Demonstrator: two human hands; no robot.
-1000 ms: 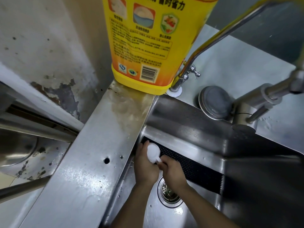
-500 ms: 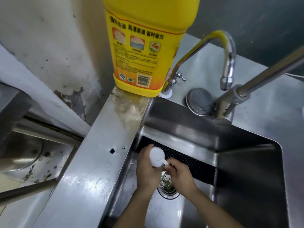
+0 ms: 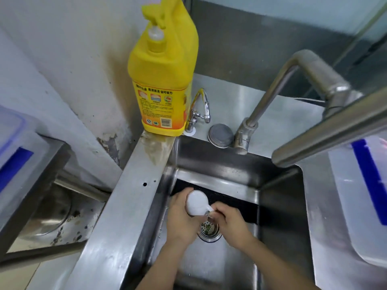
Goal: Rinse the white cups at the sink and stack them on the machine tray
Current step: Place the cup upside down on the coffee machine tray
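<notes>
White cup [image 3: 196,203] sat low in the steel sink [image 3: 278,206] near its left wall, cradled by the left hand [image 3: 180,218]; the right hand [image 3: 230,221] pinched its handle above the drain [image 3: 209,230].

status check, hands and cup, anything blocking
Left hand cradles white cup low in sink. Right hand pinches its handle. Cup over drain, no water visible from big faucet. Nothing blocking.

A yellow soap jug [image 3: 162,88] (pump top, printed label) stands at the far left corner of the counter, a small tap [image 3: 201,107] just right of it. Further right are a round cap [image 3: 221,135] and a big faucet [image 3: 293,88].
</notes>
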